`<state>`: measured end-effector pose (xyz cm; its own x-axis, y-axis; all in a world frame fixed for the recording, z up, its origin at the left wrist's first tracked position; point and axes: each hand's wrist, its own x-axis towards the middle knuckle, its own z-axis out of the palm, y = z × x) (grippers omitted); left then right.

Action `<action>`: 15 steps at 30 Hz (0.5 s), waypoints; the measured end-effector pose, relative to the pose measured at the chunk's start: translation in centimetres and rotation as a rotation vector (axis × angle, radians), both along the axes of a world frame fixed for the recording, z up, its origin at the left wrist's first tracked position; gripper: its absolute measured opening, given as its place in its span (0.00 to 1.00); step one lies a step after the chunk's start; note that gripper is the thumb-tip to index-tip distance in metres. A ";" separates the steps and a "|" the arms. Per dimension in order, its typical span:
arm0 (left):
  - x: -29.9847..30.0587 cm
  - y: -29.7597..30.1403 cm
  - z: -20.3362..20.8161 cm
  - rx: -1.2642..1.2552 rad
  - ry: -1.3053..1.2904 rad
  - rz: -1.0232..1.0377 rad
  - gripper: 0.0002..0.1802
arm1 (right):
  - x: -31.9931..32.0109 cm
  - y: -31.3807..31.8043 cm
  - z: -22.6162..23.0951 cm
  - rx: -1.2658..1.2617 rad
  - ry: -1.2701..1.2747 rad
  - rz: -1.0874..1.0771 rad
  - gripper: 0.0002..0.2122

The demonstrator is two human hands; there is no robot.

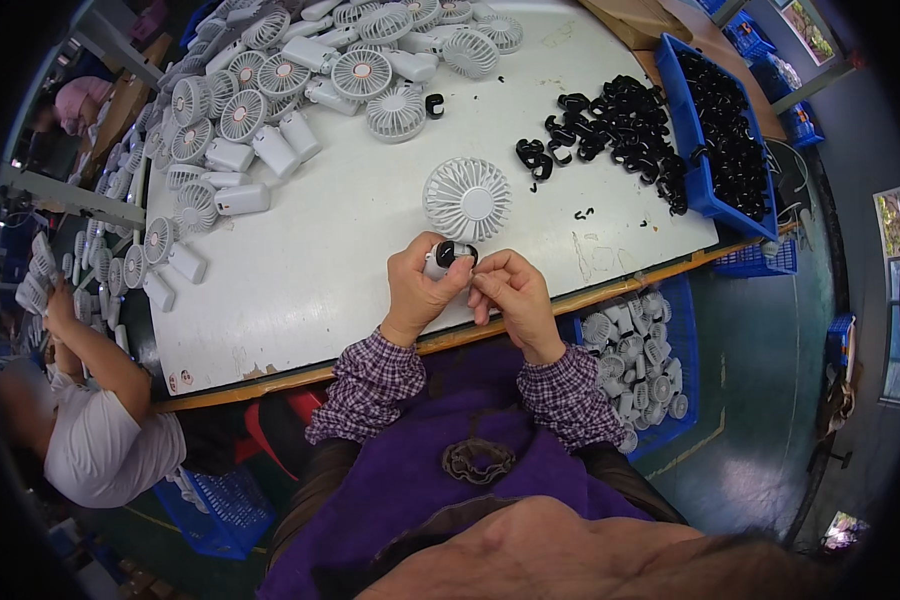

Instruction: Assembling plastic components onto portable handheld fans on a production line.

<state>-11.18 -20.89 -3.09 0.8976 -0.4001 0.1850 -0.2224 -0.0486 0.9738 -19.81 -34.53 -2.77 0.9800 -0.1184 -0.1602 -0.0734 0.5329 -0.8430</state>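
Note:
A white handheld fan (467, 200) is held over the near edge of the table, its round grille pointing away from me. My left hand (415, 290) is wrapped around the fan's handle. A small curved black plastic piece (447, 252) sits on that handle, by my left thumb. My right hand (513, 298) is closed at the right side of the black piece, thumb and fingertips pinched together. Whatever lies between those right fingertips is too small or hidden to make out.
Many white fans (270, 110) are heaped at the table's back left. Loose black pieces (625, 130) lie at the right, beside a blue crate (705, 180) of them. Below the edge stands a blue bin (685, 410) with fans. A co-worker (110, 430) handles fans at the left.

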 end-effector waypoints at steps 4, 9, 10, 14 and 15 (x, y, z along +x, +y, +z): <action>-0.1 0.1 -0.7 0.000 0.062 -0.007 0.14 | -0.1 -1.3 0.1 0.016 0.002 -0.066 0.08; 0.2 -0.6 0.1 -0.550 1.054 -0.535 0.29 | 2.5 -3.5 1.1 0.004 -0.253 -0.161 0.31; -0.2 -0.9 -0.5 -0.738 1.272 -0.734 0.37 | 3.0 -3.3 2.3 0.104 -0.290 -0.097 0.36; -1.4 -2.3 0.9 -0.839 1.293 -1.042 0.41 | 5.5 -3.2 4.6 -0.204 -0.257 -0.142 0.29; -1.0 -2.0 1.2 -0.758 1.181 -0.942 0.42 | 6.0 -3.0 5.1 -0.304 -0.212 -0.199 0.27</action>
